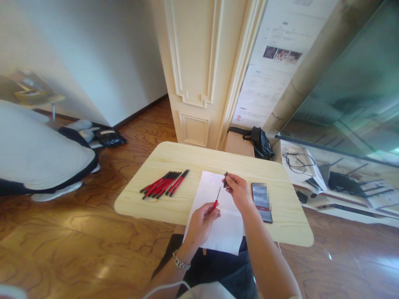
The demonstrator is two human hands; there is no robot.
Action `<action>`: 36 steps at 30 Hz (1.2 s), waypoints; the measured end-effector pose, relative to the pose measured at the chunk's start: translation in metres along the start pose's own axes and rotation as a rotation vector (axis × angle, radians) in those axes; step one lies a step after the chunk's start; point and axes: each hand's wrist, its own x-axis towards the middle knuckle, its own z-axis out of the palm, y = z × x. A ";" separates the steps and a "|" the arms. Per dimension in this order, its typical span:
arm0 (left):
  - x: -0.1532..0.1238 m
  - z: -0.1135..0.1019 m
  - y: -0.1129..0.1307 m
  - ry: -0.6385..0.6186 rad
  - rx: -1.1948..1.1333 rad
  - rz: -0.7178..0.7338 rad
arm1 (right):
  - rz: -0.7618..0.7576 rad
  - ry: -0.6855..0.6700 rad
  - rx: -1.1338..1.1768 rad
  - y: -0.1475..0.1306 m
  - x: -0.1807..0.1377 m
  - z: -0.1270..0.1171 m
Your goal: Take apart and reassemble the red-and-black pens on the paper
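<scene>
My left hand (203,221) is closed around a red pen barrel (215,204), from which a thin refill (219,192) sticks up. My right hand (239,190) pinches a black pen cap (225,178), held apart from the refill's tip, up and to the right of it. Both hands are above a sheet of white paper (199,195) that hangs over the table's near edge. Left of the paper, several red pens with black ends (165,185) lie in a loose pile.
A phone (262,203) lies on the light wooden table (289,224), right of the paper. Beyond the table are a black bag (262,143) on a box and a white cabinet (294,166) with cables. At left, a person in a white top (46,149) bends near the floor.
</scene>
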 end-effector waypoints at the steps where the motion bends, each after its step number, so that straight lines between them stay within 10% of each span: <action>1: 0.000 0.000 0.000 -0.004 0.013 0.001 | -0.008 0.004 0.030 -0.005 -0.002 0.000; 36: -0.004 0.005 0.013 -0.125 -0.090 -0.115 | -0.037 -0.139 -0.133 0.010 -0.036 -0.009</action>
